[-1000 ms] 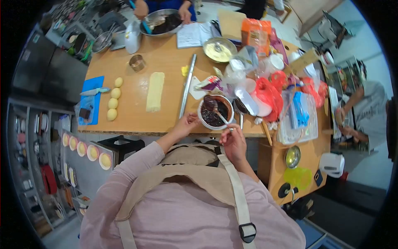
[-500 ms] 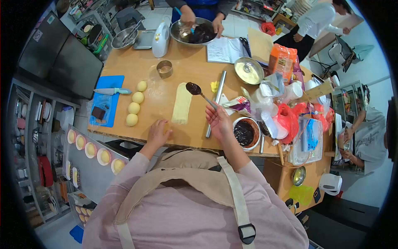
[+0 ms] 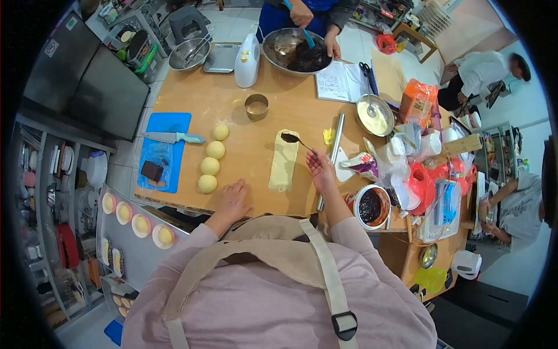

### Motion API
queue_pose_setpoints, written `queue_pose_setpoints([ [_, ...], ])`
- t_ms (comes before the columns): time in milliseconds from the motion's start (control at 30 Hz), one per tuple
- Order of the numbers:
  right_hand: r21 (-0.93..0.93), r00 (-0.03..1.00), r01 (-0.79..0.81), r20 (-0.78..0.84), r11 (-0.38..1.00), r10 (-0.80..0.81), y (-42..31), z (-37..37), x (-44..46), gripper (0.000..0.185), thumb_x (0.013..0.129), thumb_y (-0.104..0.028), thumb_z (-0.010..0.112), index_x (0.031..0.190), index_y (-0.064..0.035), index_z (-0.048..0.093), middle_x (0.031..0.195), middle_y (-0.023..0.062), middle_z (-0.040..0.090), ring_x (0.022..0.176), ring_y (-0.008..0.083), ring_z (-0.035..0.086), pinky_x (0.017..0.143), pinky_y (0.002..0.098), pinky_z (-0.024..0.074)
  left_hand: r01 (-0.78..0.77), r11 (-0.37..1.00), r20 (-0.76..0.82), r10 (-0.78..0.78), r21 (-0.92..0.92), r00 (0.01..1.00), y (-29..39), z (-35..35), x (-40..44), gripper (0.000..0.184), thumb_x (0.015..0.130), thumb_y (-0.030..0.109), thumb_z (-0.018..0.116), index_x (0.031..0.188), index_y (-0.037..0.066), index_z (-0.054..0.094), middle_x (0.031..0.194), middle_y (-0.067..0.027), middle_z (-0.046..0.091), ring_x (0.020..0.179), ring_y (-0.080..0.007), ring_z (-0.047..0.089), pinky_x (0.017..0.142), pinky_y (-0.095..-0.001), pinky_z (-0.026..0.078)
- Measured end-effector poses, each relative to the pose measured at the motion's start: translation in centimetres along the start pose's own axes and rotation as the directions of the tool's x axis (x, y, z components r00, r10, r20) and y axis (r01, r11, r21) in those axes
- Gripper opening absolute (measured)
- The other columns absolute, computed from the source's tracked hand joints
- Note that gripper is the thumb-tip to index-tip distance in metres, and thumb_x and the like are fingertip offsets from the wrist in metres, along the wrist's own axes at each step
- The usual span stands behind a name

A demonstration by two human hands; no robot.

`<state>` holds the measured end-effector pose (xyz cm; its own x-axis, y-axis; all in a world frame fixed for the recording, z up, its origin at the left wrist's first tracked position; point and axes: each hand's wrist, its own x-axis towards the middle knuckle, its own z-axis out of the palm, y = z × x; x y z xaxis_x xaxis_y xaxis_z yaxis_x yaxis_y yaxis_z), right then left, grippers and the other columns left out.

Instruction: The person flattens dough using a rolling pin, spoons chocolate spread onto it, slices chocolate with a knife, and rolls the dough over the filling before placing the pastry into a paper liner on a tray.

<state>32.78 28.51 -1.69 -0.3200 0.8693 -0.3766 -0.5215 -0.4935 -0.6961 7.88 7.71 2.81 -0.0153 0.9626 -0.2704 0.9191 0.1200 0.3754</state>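
A spoon (image 3: 304, 144) is gripped by its handle in my right hand (image 3: 321, 171). Its bowl, with dark brown filling (image 3: 289, 138), is at the far end of a flattened strip of pale dough (image 3: 284, 166); whether it touches the dough I cannot tell. My left hand (image 3: 234, 199) lies on the table with its fingers spread, holding nothing. Just beyond it, several round dough balls (image 3: 210, 167) stand in a row. To the right of my right forearm is a tub of dark filling (image 3: 370, 207). A metal rolling pin or rod (image 3: 337, 139) lies right of the dough strip.
On the left a knife (image 3: 168, 137) and a dark block (image 3: 151, 171) lie on a blue board (image 3: 180, 123). A metal ring (image 3: 256, 107) stands farther back. Across the table a co-worker stirs a steel bowl (image 3: 279, 49). Bags and containers crowd the right side.
My right hand has brought the spoon down from above the table to the far end of the dough strip. The view has shifted, and my left hand still rests on the table.
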Motion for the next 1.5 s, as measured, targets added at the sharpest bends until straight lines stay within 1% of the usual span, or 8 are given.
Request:
queue_pose_setpoints([
  [167, -0.016, 0.999, -0.035, -0.015, 0.999, 0.034, -0.3, 0.0, 1.1, 0.024, 0.097, -0.016, 0.056, 0.112, 0.0023, 0.058, 0.103, 0.0136, 0.067, 0.092, 0.0213, 0.065, 0.084, 0.0322, 0.0537, -0.011, 0.999, 0.041, 0.009, 0.043, 0.999, -0.3, 0.3, 0.8, 0.074, 0.074, 0.034, 0.077, 0.135, 0.005, 0.048, 0.146, -0.0216, 0.039, 0.129, -0.0341, 0.046, 0.112, -0.0482, 0.029],
  [467, -0.086, 0.999, -0.052, -0.016, 0.995, 0.051, 0.3, -0.3, 1.4, 0.026, 0.097, -0.017, 0.054, 0.114, 0.0021, 0.059, 0.102, 0.0128, 0.067, 0.092, 0.0198, 0.064, 0.085, 0.0308, 0.0532, 0.0, 0.999, 0.11, -0.005, 0.044, 0.994, 0.0, -0.8, 1.0, 0.075, 0.075, 0.035, 0.076, 0.136, 0.004, 0.046, 0.148, -0.0206, 0.037, 0.133, -0.031, 0.043, 0.116, -0.0482, 0.023],
  [667, -0.038, 0.999, -0.046, 0.006, 0.998, 0.047, 0.0, -0.1, 0.8, 0.022, 0.096, -0.015, 0.057, 0.112, -0.0001, 0.059, 0.102, 0.0123, 0.067, 0.091, 0.0197, 0.065, 0.084, 0.031, 0.0527, -0.011, 0.998, 0.135, 0.002, 0.067, 0.991, -0.4, -0.5, 1.2, 0.075, 0.076, 0.035, 0.076, 0.137, 0.005, 0.045, 0.15, -0.0198, 0.035, 0.133, -0.0306, 0.044, 0.116, -0.0481, 0.022],
  [967, -0.135, 0.999, -0.033, -0.001, 0.99, 0.033, -0.2, 0.4, 0.7, 0.022, 0.097, -0.014, 0.056, 0.113, 0.0013, 0.059, 0.103, 0.0133, 0.068, 0.092, 0.02, 0.065, 0.085, 0.0311, 0.0526, -0.027, 0.997, 0.163, 0.016, 0.067, 0.987, -0.5, -1.0, 1.1, 0.076, 0.077, 0.038, 0.074, 0.139, 0.005, 0.043, 0.151, -0.0194, 0.034, 0.134, -0.0303, 0.043, 0.117, -0.0486, 0.02],
  [1167, -0.099, 1.0, -0.013, -0.005, 0.995, 0.012, -0.6, 0.4, 0.6, 0.022, 0.097, -0.013, 0.056, 0.113, 0.0017, 0.06, 0.102, 0.014, 0.068, 0.091, 0.0206, 0.065, 0.085, 0.032, 0.0526, -0.021, 0.996, 0.195, 0.004, 0.09, 0.981, -0.4, -1.2, 1.3, 0.076, 0.078, 0.039, 0.073, 0.14, 0.006, 0.043, 0.152, -0.0186, 0.033, 0.135, -0.0292, 0.041, 0.117, -0.0479, 0.02],
  [1267, -0.141, 0.998, -0.042, -0.042, 0.989, 0.036, -0.4, 0.2, 0.8, 0.022, 0.097, -0.013, 0.056, 0.113, 0.0015, 0.06, 0.102, 0.0139, 0.068, 0.091, 0.0207, 0.065, 0.085, 0.0323, 0.0528, -0.026, 0.995, 0.191, 0.008, 0.092, 0.981, -0.1, -1.7, 1.2, 0.077, 0.078, 0.039, 0.073, 0.14, 0.006, 0.042, 0.152, -0.0187, 0.033, 0.135, -0.0293, 0.041, 0.117, -0.0477, 0.019],
  [1367, -0.113, 1.0, 0.008, -0.013, 0.994, -0.009, -1.0, 1.0, 0.6, 0.021, 0.097, -0.012, 0.056, 0.112, 0.001, 0.06, 0.101, 0.0139, 0.068, 0.092, 0.0207, 0.065, 0.085, 0.0322, 0.0531, -0.023, 0.997, 0.19, 0.008, 0.079, 0.982, -0.1, -1.7, 1.2, 0.077, 0.078, 0.038, 0.074, 0.14, 0.005, 0.042, 0.152, -0.0192, 0.033, 0.134, -0.0292, 0.042, 0.117, -0.048, 0.02],
  [1500, -0.178, 1.0, 0.0, -0.008, 0.984, -0.001, -0.9, 0.5, 1.1, 0.024, 0.097, -0.013, 0.054, 0.114, 0.0033, 0.059, 0.102, 0.0144, 0.067, 0.091, 0.0203, 0.065, 0.085, 0.0325, 0.0541, -0.043, 0.996, 0.155, 0.03, 0.083, 0.988, -0.5, -1.0, 1.1, 0.077, 0.077, 0.037, 0.075, 0.14, 0.005, 0.043, 0.151, -0.0195, 0.033, 0.134, -0.0291, 0.043, 0.116, -0.0484, 0.021],
])
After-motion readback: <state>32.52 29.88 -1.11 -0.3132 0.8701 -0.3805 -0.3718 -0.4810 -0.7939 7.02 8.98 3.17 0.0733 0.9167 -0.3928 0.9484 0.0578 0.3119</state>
